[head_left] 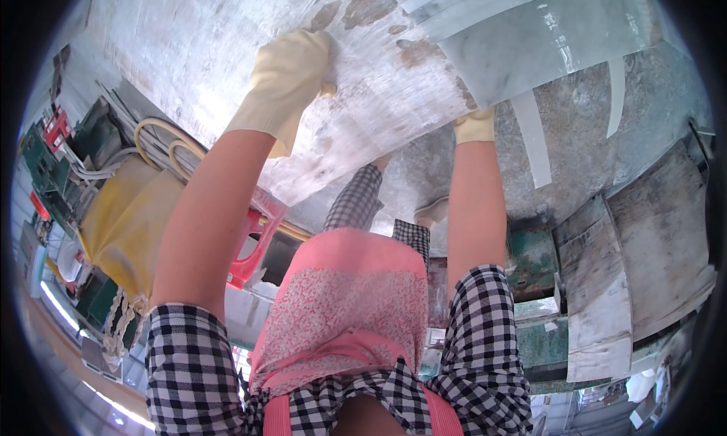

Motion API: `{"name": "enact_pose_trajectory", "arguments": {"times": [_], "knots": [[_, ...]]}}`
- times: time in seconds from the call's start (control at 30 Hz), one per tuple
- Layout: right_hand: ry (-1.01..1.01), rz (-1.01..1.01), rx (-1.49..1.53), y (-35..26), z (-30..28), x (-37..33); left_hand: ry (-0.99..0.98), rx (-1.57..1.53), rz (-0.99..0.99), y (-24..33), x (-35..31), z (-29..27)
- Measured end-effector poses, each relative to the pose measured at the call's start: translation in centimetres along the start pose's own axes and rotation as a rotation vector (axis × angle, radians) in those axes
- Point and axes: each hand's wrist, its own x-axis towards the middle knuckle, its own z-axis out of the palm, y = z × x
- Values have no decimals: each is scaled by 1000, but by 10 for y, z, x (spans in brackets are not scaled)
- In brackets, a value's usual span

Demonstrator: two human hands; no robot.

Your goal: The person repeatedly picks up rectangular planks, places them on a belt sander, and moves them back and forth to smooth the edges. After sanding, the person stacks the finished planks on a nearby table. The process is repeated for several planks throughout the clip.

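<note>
Fingers of our cream-gloved left hand (294,65) look curled on the worn whitish board (189,65) before us; we cannot tell whether they grip anything. Our right hand (475,126) is at the board's edge, beside the grey marbled sheet (545,46), its fingers hidden, their state unknown to us.

right hand (475,126): fingers hidden | whitish board (189,65): top cut off

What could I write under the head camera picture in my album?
Cream-gloved left hand on a worn pale surface, gloved right hand near the corner of a shiny grey sheet.
</note>
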Motion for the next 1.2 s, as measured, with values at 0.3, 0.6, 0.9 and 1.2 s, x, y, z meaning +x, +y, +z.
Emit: {"name": "enact_pose_trajectory", "arguments": {"times": [0.3, 0.6, 0.9, 1.2], "knots": [[22, 23, -25, 6, -4, -10, -127, -37, -6, -1, 1, -7], [27, 10, -18, 7, -2, -4, -82, 32, -15, -3, 3, 0], [41, 105, -1035, -66, -34, -145, -146, -115, -70, -3, 3, -13], [-245, -1367, -2098, -149, 83, -79, 13, -137, -13, -9, 0, -1]]}}
